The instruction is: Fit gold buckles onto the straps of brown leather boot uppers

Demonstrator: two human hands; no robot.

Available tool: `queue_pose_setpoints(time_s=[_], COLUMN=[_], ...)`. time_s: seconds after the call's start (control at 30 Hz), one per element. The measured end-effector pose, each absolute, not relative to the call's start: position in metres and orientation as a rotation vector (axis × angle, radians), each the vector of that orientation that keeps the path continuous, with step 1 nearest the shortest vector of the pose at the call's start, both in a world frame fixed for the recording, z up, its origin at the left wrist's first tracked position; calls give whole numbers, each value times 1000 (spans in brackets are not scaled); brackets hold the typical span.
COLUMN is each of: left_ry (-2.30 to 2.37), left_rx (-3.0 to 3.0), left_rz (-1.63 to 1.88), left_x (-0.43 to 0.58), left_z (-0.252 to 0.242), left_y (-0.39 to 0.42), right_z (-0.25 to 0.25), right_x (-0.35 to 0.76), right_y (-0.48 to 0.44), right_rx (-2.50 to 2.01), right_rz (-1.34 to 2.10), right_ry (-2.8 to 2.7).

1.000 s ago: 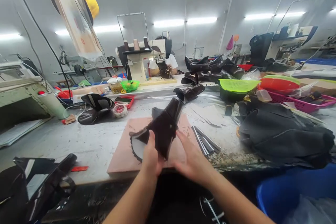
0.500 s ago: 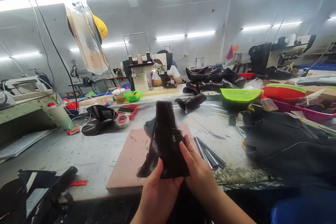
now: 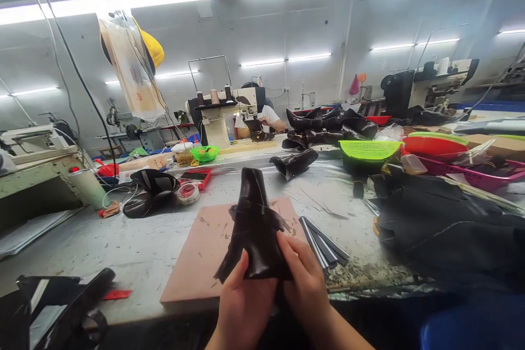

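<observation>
Between my hands is a glossy dark brown boot upper [image 3: 258,240], its shaft pointing away from me and a strap crossing its middle. My left hand [image 3: 246,306] grips the lower left edge, thumb on top and fingers hidden underneath. On the right edge, my right hand [image 3: 305,270] is closed with its fingers along the leather. Below the upper lies a pinkish cutting board [image 3: 192,260], partly covered by it. Several dark strips with white edges [image 3: 324,243] rest just right of the board.
More boot uppers [image 3: 328,123] are piled at the back, one lying nearer [image 3: 294,164]. Black leather pieces [image 3: 447,229] cover the right side. A green basket [image 3: 369,149] stands behind them. Dark pieces [image 3: 61,306] sit front left. A person [image 3: 268,117] works at a sewing machine [image 3: 217,126].
The boot upper has tilted so its shaft looks lower and more of its shiny surface and strap shows. Both hands keep hold of it. My view has shifted slightly.
</observation>
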State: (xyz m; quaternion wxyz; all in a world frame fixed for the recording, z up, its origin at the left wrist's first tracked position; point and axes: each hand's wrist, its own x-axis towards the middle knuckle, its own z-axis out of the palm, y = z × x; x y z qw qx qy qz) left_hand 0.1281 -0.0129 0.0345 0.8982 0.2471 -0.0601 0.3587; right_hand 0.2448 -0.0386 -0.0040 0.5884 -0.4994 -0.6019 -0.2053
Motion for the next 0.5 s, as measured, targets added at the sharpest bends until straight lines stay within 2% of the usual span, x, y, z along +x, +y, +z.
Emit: queue_pose_setpoints(time_s=[0.27, 0.5], left_ry=[-187, 44], left_rx=[482, 357], left_rz=[731, 817], left_x=[134, 145], left_z=[27, 25], left_y=[-19, -17], right_z=[-5, -25], right_x=[243, 247], right_y=[-33, -26], right_rx=[-1131, -1421], right_rz=[-386, -227], right_ry=[-1328, -1348])
